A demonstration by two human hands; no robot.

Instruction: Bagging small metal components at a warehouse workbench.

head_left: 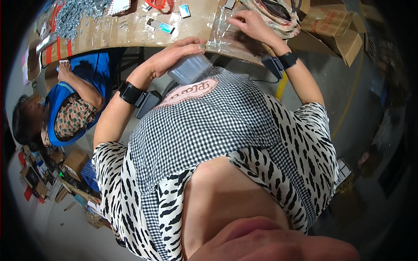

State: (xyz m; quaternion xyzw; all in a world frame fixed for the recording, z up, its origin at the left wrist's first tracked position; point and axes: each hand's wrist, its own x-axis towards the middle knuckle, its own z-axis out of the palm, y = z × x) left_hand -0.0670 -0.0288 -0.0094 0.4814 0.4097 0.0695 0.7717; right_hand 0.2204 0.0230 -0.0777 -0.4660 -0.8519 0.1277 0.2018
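At the far left, a co-worker in a blue apron rests one hand near the edge of the table. Red strips run down the table's front beside a heap of small grey parts. Next comes a pale card bearing marks too small to read, then a red object and a slim packet, white and blue, its print illegible here. The left hand is closed over the upper side of a clear stack, which sits in front of the table edge, against the checked apron. Below the stack, a pink patch carries curly lettering, seen upside down. A smaller packet, also white and blue, lies farther back. Well apart from the left hand, the right hand is over clear film, fingers bent; I cannot tell whether it pinches anything. Beside it are a floral bag and, rightmost, an open carton with blurred red printing.
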